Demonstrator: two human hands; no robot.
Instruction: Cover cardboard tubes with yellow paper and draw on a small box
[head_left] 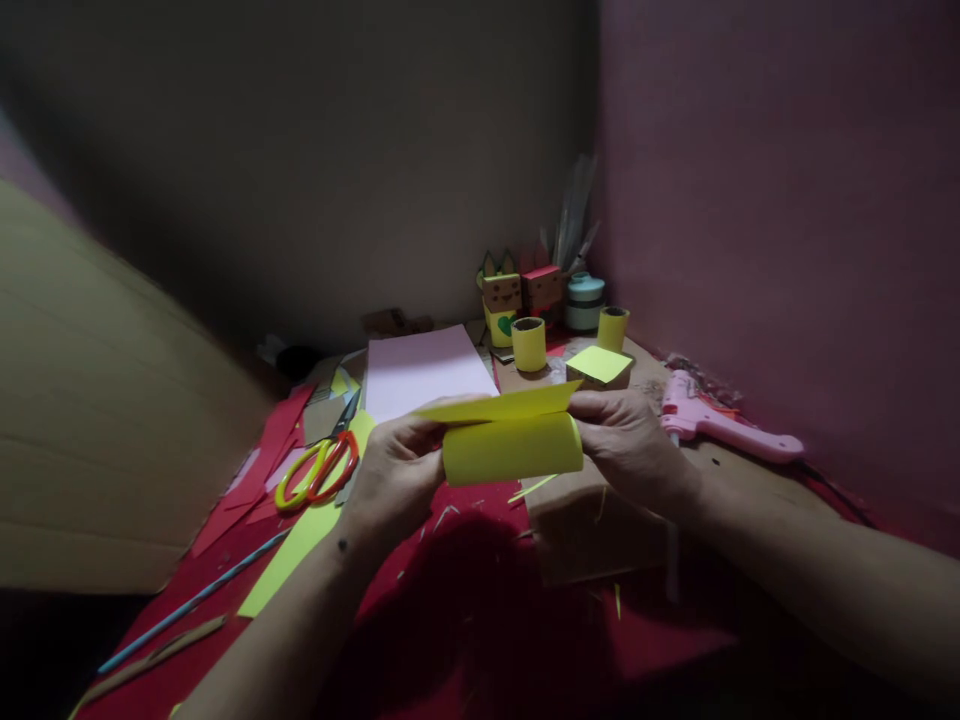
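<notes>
A sheet of yellow paper point(514, 450) is curled into a roll, its loose edge standing up as a flap along the top. My left hand point(401, 465) pinches the roll's left end between thumb and fingers. At the other end, my right hand point(626, 440) grips the paper near the flap's corner. Whether anything lies inside the roll is hidden. Below and beyond my right hand is a piece of brown cardboard point(604, 540). Scissors with yellow and red handles point(319, 472) rest left of my left hand.
Pink paper point(427, 368) lies behind my hands. Two short yellow tubes, one nearer point(529, 346), stand beside a yellow-topped block point(598, 365). Box figures point(502, 300) and a light blue container point(585, 303) stand farther back. A pink glue gun point(727, 425) lies right; a blue stick point(195, 600) lies left.
</notes>
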